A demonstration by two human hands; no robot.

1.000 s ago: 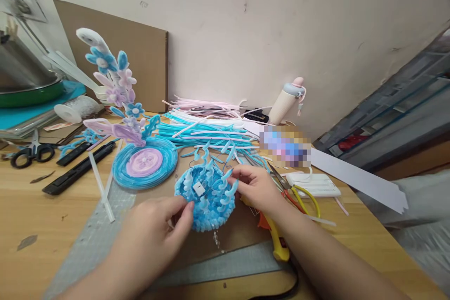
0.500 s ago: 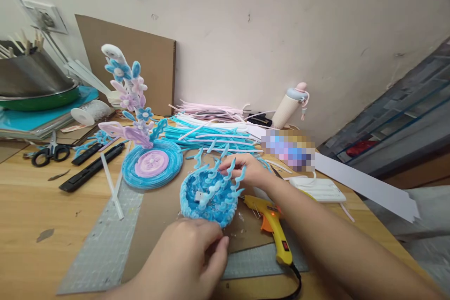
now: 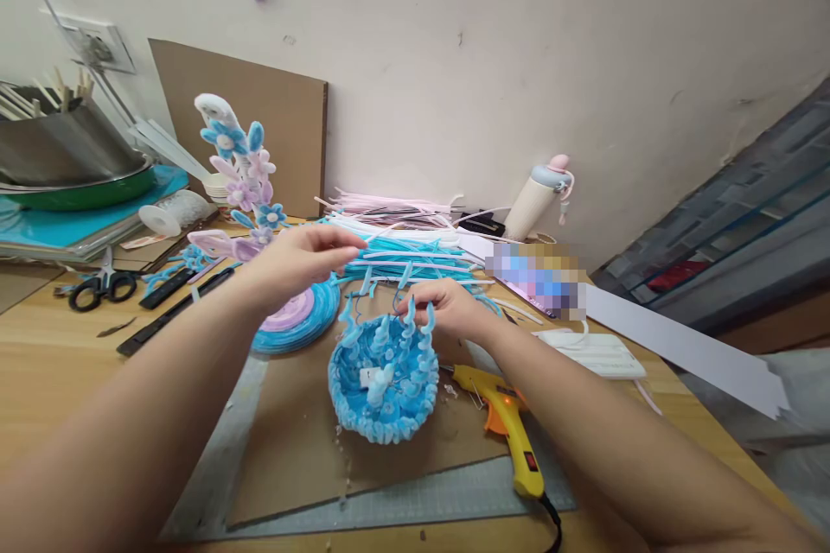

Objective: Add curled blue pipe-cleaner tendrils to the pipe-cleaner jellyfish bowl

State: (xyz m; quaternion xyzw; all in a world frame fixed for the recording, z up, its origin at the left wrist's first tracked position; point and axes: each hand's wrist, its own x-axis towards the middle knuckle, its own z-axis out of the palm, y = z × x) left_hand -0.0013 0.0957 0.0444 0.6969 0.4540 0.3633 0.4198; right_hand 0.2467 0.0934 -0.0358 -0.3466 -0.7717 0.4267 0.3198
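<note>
A round blue pipe-cleaner basket (image 3: pixel 382 428) rests on brown cardboard, with curled blue strands standing from its far side. Its inside shows a small white block and a pale blue curl. At its far right rim, my right hand (image 3: pixel 444 309) is closed, fingertips pinching a blue curled pipe cleaner (image 3: pixel 410 320) partly hidden by the hand. My left hand (image 3: pixel 311 263) is stretched over the blue and pink disc base (image 3: pixel 311 315) of a flower stand, fingers out and thumb apart. Its fingertips are near the pile of blue pipe cleaners (image 3: pixel 421 257).
A yellow hot glue gun (image 3: pixel 512 428), its light on, lies right of the basket. Scissors (image 3: pixel 104 283) and a black cutter (image 3: pixel 139 333) lie at the left. A cream bottle (image 3: pixel 535 199) stands by the wall. Clear beads hang or lie by the basket's left front.
My left hand has moved from the basket's front up and away toward the pipe-cleaner pile. My right hand stays at the far rim. The basket's front is now uncovered.
</note>
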